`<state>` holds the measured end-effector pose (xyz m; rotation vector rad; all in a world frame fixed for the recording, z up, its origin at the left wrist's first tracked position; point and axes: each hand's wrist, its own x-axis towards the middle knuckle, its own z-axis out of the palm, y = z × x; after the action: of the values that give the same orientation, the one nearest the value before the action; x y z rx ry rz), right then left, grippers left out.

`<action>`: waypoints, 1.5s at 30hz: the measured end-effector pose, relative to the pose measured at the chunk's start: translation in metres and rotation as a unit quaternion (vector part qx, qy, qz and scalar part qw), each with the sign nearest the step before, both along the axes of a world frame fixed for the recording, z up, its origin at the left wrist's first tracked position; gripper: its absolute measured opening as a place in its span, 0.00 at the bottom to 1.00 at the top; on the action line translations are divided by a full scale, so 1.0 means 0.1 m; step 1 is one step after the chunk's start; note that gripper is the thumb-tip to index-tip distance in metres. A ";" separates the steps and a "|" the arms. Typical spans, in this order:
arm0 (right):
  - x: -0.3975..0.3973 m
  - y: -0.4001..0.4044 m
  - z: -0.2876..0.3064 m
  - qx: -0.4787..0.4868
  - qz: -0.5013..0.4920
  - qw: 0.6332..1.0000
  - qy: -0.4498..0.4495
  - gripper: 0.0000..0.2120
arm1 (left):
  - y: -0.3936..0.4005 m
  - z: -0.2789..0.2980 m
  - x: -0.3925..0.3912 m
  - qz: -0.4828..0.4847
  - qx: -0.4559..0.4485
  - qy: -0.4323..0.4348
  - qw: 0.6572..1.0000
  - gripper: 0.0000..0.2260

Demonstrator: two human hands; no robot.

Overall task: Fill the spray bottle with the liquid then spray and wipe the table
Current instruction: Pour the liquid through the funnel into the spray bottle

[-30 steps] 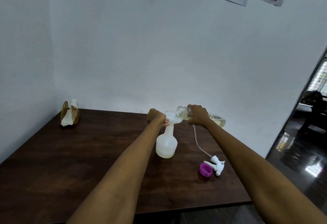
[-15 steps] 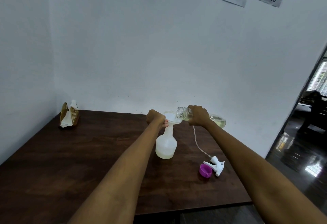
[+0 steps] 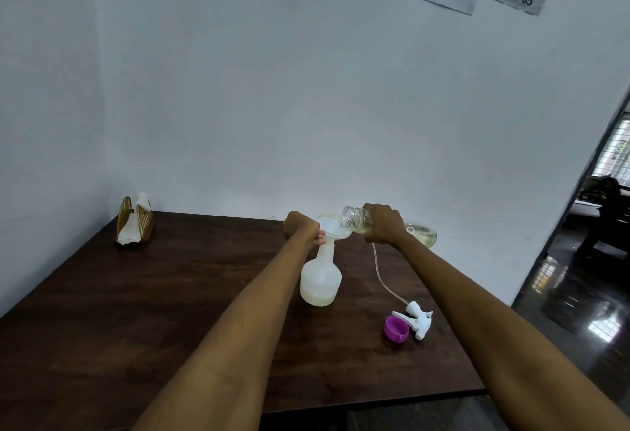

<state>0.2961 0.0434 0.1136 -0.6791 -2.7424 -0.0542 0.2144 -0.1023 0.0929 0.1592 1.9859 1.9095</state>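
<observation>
Head-camera view, looking forward and down: a dark wooden table (image 3: 170, 294) is seen pushed into the corner of a white-walled room. Near the table's middle a translucent white spray bottle (image 3: 320, 280) is stood upright, with a little pale liquid pooled at its bottom. A white funnel (image 3: 335, 228) is seated in the bottle's neck. The neck, just under the funnel, is gripped by the left hand (image 3: 301, 228), whose fingers are curled round it. A clear bottle of yellowish liquid (image 3: 421, 234) is held by the right hand (image 3: 383, 224), fingers wrapped round its body; it is tipped almost level, with its open mouth over the funnel's rim. To the right on the table, a white trigger sprayer head (image 3: 417, 321) with a long thin tube is laid on its side, and a purple cap (image 3: 396, 328) is set touching it. At the far left corner a napkin holder (image 3: 134, 222) with white tissue is placed.
</observation>
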 end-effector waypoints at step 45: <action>-0.02 0.01 -0.03 0.006 -0.001 1.000 -0.004 0.22 | -0.03 0.03 0.07 -0.020 0.007 -0.008 1.000 0.15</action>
<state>0.2938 0.0441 0.1102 -0.6812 -2.7469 -0.0746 0.2215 -0.1055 0.0962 0.1852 1.9442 1.8942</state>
